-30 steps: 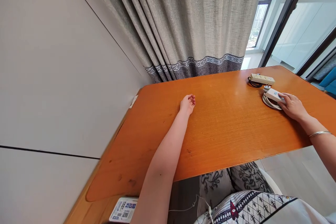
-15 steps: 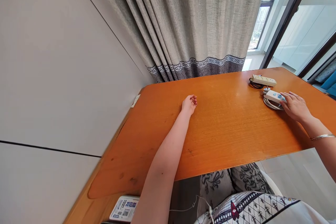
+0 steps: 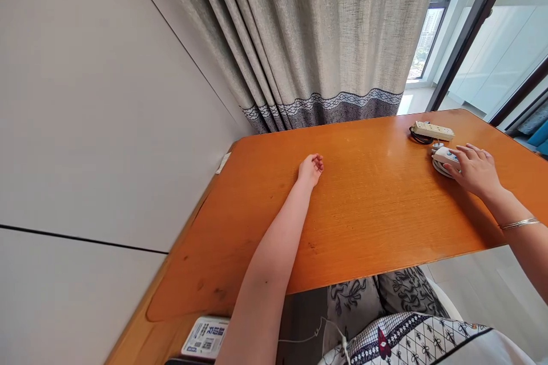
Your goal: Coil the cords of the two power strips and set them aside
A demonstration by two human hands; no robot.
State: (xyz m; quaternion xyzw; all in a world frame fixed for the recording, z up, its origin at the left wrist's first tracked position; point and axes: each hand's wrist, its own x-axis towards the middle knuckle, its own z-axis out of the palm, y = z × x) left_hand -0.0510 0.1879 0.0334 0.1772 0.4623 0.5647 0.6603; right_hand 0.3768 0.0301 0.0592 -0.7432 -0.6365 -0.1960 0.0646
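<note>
My left hand (image 3: 311, 170) rests on the orange-brown wooden table (image 3: 363, 205), its fingers curled inward in a loose fist with nothing visible in them. At the right side, my right hand (image 3: 475, 171) is over a white power strip (image 3: 445, 155) with blue marks. The thumb lies along the strip's near side and the fingers bend over its far side, hiding its right part. A pale coiled cord (image 3: 440, 169) and a plug (image 3: 437, 146) lie at the strip's left end. Just behind lies a cream power strip (image 3: 434, 130) with a black cord (image 3: 420, 137).
A grey curtain (image 3: 342, 40) hangs behind the table's far edge, and a pale panelled wall (image 3: 85, 97) runs along the left. A white box with printed labels (image 3: 205, 336) sits below the left near corner. A glass door frame (image 3: 471, 34) stands at the back right.
My right hand has moved left, further over the white power strip, covering more of it, with its fingers more bent. My left hand stays where it was.
</note>
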